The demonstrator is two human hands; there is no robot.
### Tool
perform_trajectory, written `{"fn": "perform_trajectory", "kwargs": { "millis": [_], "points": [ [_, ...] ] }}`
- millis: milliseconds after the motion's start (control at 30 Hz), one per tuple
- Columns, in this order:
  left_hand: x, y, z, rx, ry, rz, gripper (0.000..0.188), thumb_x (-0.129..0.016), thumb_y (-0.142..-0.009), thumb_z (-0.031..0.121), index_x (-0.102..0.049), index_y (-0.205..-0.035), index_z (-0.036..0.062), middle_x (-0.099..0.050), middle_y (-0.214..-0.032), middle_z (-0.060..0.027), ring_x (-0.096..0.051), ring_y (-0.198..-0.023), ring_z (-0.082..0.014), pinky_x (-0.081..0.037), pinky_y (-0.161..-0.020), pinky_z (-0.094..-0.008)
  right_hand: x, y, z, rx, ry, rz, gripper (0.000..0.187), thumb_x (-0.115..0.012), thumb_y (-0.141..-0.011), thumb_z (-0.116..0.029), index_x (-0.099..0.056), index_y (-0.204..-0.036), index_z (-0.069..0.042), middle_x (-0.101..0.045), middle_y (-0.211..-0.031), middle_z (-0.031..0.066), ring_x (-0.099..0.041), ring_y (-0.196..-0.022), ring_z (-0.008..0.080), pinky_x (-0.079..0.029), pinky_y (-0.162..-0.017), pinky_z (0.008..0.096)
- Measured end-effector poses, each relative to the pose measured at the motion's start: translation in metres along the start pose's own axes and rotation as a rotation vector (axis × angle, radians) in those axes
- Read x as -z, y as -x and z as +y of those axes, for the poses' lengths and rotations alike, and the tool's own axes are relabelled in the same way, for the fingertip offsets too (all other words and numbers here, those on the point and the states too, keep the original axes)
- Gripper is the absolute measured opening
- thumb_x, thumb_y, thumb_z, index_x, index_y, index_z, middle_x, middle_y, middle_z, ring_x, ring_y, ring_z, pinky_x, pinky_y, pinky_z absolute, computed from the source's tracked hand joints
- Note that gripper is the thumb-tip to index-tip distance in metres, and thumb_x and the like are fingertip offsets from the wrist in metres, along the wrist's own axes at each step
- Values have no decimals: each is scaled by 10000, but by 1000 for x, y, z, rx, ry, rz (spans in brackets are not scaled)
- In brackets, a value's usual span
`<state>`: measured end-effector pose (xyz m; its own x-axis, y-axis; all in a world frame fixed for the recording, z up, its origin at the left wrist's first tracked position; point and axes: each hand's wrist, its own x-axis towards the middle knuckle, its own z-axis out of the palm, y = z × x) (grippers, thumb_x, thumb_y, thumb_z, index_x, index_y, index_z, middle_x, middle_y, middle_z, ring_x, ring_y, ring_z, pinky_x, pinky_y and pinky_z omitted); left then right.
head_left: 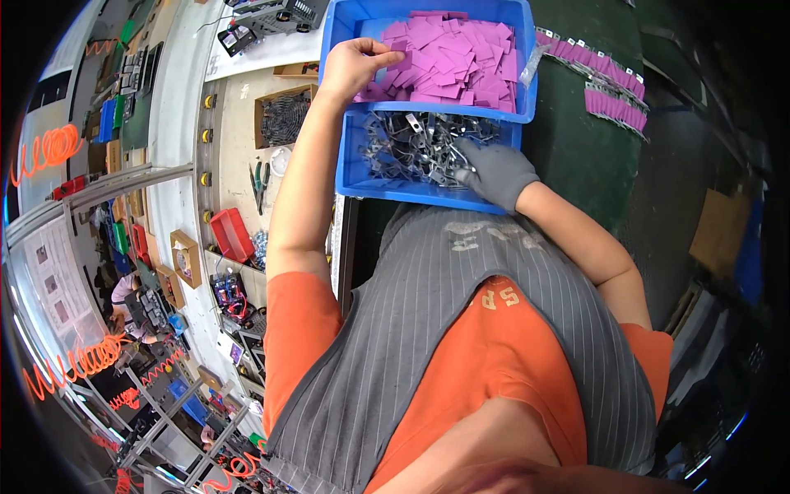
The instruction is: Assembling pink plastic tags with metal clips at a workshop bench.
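Note:
My bare left hand (352, 69) reaches over the upper blue bin (366, 23), its thumb and forefinger pinching a purple rectangular piece (397, 58). A heap of the same flat purple pieces (453, 62) fills most of that bin. Directly below stands a second blue bin (387, 188) with loose small metal clips (415, 148). In a grey glove, my right hand (500, 174) dips into its right side, thumb and forefinger apart among the clips. The tips of its fingers are partly hidden there.
Rows of purple pieces with metal clips (613, 107) lie on the dark green table (576, 152) at right. To the left are a box of dark parts (284, 117), pliers (260, 185) and a red bin (232, 236). Another person (127, 305) works at far left.

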<state>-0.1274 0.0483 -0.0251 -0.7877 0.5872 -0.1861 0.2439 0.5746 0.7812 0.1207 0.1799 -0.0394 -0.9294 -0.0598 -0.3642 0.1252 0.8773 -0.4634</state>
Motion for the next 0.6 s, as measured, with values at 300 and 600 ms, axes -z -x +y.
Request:
{"fn": "perform_trajectory", "kwargs": {
  "millis": [300, 600],
  "points": [
    [-15, 17, 19, -6, 333, -46, 237, -812, -660, 145, -606, -680, 29, -622, -736, -8, -546, -691, -77, -445, -670, -215, 2, 21, 23, 166, -682, 99, 258, -531, -838, -143, -484, -1067, -35, -580, -788, 97, -610, -712, 183, -480, -668, 334],
    [-13, 29, 27, -22, 555, -26, 193, -762, -721, 88, -570, -707, 98, -602, -708, 17, -513, -644, -41, -393, -603, -166, 3, 6, 22, 129, -55, 263, 235, -525, -830, -171, -591, -1025, -57, -619, -964, 94, -584, -967, 252, -451, -830, 381]
  ]
}}
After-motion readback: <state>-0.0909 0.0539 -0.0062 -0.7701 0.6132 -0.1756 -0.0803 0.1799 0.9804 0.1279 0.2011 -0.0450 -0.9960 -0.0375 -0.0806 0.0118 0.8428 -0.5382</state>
